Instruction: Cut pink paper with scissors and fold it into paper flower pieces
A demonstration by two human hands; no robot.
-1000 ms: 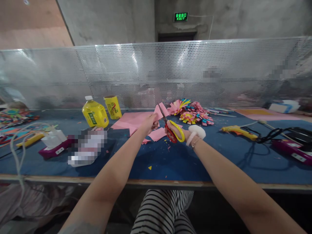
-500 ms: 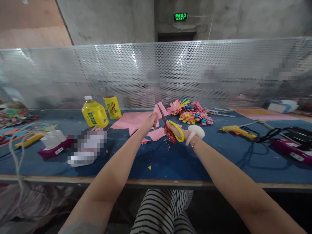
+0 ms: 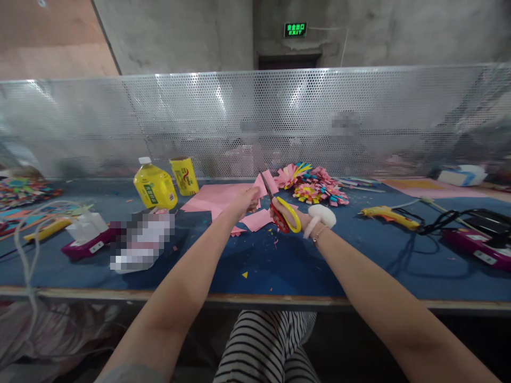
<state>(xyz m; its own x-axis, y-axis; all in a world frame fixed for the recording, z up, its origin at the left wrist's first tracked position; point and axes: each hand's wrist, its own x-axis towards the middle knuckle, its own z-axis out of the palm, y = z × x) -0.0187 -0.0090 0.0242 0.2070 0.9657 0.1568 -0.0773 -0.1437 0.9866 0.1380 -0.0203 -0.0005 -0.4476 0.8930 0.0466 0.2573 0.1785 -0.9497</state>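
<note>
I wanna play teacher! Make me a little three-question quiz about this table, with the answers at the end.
1. What is in the right hand? a) a glue gun, b) scissors, c) a yellow bottle

2. True or false: the yellow bottle has lost its cap.

3. Fill the gap: the left hand holds ____ paper.

Key: 1. b. 2. False: the yellow bottle has its white cap on. 3. pink.

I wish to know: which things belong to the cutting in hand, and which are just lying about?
Part of the cutting:
scissors, in the right hand
pink paper piece, in the left hand
pink sheets, probably

Seemingly just lying or standing about:
yellow bottle
yellow container
yellow glue gun
</note>
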